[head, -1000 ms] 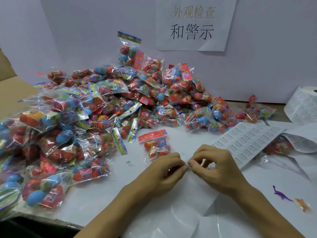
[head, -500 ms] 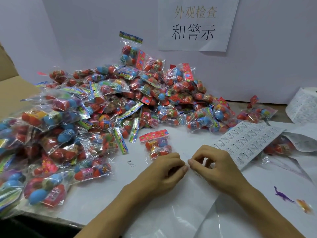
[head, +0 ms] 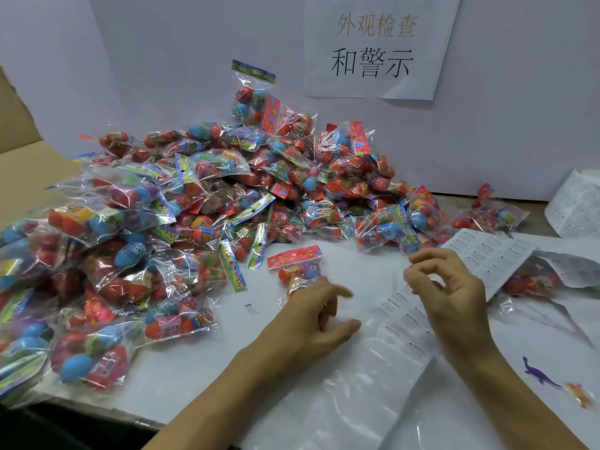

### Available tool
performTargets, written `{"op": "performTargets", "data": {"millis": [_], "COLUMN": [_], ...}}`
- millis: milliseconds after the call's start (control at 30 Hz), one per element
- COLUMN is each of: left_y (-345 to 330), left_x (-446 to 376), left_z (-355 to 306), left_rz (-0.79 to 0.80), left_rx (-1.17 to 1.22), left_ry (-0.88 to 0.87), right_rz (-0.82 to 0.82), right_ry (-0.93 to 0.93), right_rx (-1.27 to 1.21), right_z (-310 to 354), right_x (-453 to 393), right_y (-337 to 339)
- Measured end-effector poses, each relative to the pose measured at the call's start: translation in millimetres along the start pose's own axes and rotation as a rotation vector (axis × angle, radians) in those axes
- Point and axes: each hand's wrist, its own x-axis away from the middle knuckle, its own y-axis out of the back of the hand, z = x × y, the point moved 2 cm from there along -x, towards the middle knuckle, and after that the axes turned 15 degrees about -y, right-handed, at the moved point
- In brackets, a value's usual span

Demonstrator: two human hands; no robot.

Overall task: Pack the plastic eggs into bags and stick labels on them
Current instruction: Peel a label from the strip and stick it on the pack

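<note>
1. A packing and inspection station in a small factory or workshop is shown, centred on a white-covered work table.
2. A large heap of bagged plastic eggs, all of one product, is piled across the left and back of the table.
3. Sheets of printed labels are laid on the right side of the table, with a roll of labels at its far right edge.
4. A paper sign with Chinese characters is fixed to the plain wall behind the table.
5. An open cardboard box is seen at the table's left.
</note>
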Motion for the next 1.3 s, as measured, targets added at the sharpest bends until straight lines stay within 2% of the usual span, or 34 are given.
{"op": "performTargets", "data": {"millis": [167, 300, 467, 700, 800, 867, 967, 1067, 1100, 1200, 1300], "left_y": [6, 6, 9, 12, 10, 9, 16, 19, 20, 19, 19], "left_x": [-5, -7, -9, -8, -8, -8, -6, -1, 0, 2, 3], "left_z": [-4, -5, -6, -6, -9, -7, 2, 8, 12, 22, 24], "left_rz": [-0.128, -0.097, -0.146, -0.236, -0.216, -0.250, -0.441, -0.471, -0.417, -0.157, -0.129], "left_rx": [0.098, 0.332, 0.455, 0.631, 0.560, 0.385, -0.115, -0.590, -0.639, -0.538, -0.529], "left_ry": [0.024, 0.100, 0.098, 0.163, 0.163, 0.154, 0.108, 0.122, 0.196, 0.424, 0.371], "right_rz": [0.011, 0.054, 0.145, 0.183, 0.193, 0.187, 0.167, 0.180, 0.185, 0.223, 0.254], "right_ry": [0.352, 0.465, 0.460, 0.194, 0.189, 0.197, 0.153, 0.119, 0.099, 0.020, -0.068], "right_rx": [0.334, 0.393, 0.403, 0.232, 0.220, 0.206, 0.131, 0.153, 0.165, 0.172, 0.186], "right_z": [0, -1, -4, -6, -9, -9, -8, -8, -10, -15, -20], "right_x": [14, 20, 20, 17, 17, 17, 15, 16, 16, 15, 13], "right_y": [-17, -25, -27, -28, -28, -29, -27, -27, -28, -31, -32]}}
